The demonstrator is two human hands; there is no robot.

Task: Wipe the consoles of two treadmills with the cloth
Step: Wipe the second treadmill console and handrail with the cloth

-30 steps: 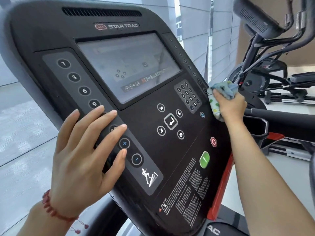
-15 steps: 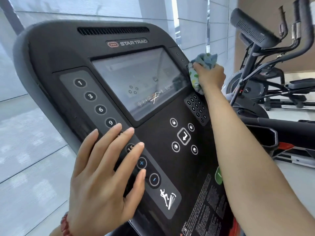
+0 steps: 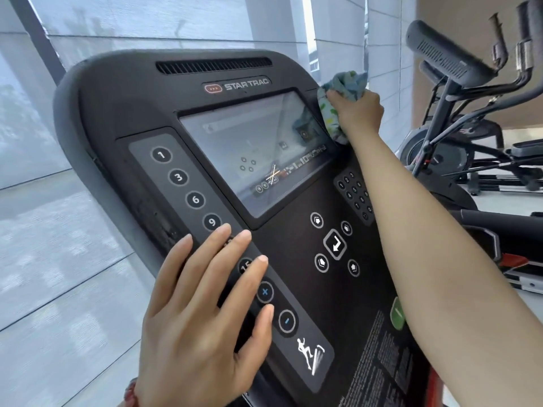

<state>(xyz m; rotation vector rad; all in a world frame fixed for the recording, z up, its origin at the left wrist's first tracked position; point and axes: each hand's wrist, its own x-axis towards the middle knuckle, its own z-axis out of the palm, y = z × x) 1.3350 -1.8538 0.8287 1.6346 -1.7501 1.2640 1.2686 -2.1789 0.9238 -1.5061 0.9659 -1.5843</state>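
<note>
A black treadmill console (image 3: 141,92) with a screen (image 3: 252,148) and round buttons fills the view. My right hand (image 3: 357,113) is shut on a bunched blue-green patterned cloth (image 3: 345,85) and presses it against the console's right edge, beside the screen's upper right corner. My left hand (image 3: 202,321) lies flat with fingers spread on the left button strip, covering some of the numbered buttons. My right forearm crosses over the keypad side and hides part of the green button.
Another exercise machine (image 3: 449,63) with black handlebars stands at the right, close behind my right arm. A tall window with a grey screen (image 3: 58,201) runs along the left and back. A pale floor (image 3: 529,304) shows at the right.
My right hand has slid the cloth upward along the console's right edge, from beside the keypad to the screen's upper corner. The left hand has stayed flat on the button strip.
</note>
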